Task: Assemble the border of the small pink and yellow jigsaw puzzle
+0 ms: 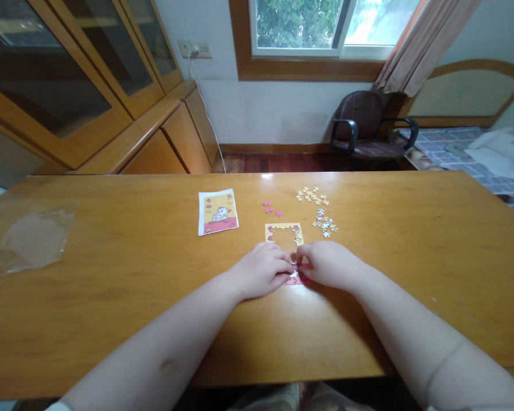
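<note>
A partly assembled jigsaw puzzle (298, 233) lies on the wooden table, its yellow frame open in the middle and its lower part pink. My left hand (263, 270) rests on its left side, fingers loosely bent and apart against the pieces. From the right, my right hand (328, 264) pinches a small puzzle piece at the lower part; the fingers mostly hide it. Beyond the puzzle lie several loose pink pieces (269, 211), yellow pieces (312, 196) and white patterned pieces (325, 224). To the left is a reference picture (218, 212) of a white animal on yellow and pink.
A clear plastic bag (32, 238) lies at the left of the wooden table (145, 240). Behind the table stand a glass-door cabinet (98, 91) on the left and an armchair (364, 125) on the right. A bed (462, 148) is at far right.
</note>
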Available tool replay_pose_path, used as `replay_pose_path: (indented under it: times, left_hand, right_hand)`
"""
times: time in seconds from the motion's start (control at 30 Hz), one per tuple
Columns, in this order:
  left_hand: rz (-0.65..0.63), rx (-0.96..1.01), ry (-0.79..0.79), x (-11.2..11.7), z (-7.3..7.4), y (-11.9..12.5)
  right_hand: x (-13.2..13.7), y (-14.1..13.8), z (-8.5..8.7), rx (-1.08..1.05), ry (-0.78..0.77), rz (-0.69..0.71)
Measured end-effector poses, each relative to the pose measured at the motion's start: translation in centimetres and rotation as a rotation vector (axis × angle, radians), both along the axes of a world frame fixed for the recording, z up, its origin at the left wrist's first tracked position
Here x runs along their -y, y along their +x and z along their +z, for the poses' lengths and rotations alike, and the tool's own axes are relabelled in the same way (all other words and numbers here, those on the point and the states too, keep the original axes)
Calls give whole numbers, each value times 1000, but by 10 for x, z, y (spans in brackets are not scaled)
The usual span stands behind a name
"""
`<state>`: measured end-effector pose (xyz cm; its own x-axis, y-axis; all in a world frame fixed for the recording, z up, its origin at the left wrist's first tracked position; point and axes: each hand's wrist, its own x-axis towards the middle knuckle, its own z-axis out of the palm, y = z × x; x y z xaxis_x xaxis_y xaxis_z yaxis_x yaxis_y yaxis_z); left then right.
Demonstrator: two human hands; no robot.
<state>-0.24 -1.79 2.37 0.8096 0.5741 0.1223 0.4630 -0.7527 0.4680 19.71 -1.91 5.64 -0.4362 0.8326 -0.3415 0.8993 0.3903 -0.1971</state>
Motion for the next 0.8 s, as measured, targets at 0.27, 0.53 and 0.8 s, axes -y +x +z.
replay_pose_path:
  times: [0.27, 0.53, 0.8]
  left_hand:
    - [82, -27, -7, -2, -2, 0]
    - [64, -47, -18, -3, -1, 0]
    - [68, -41, -22, -2, -1, 0]
  right_hand:
    - [1, -4, 5, 32, 12, 25]
    - [1, -5, 2, 38, 12, 33]
    - [-1, -1, 0, -3, 7, 9]
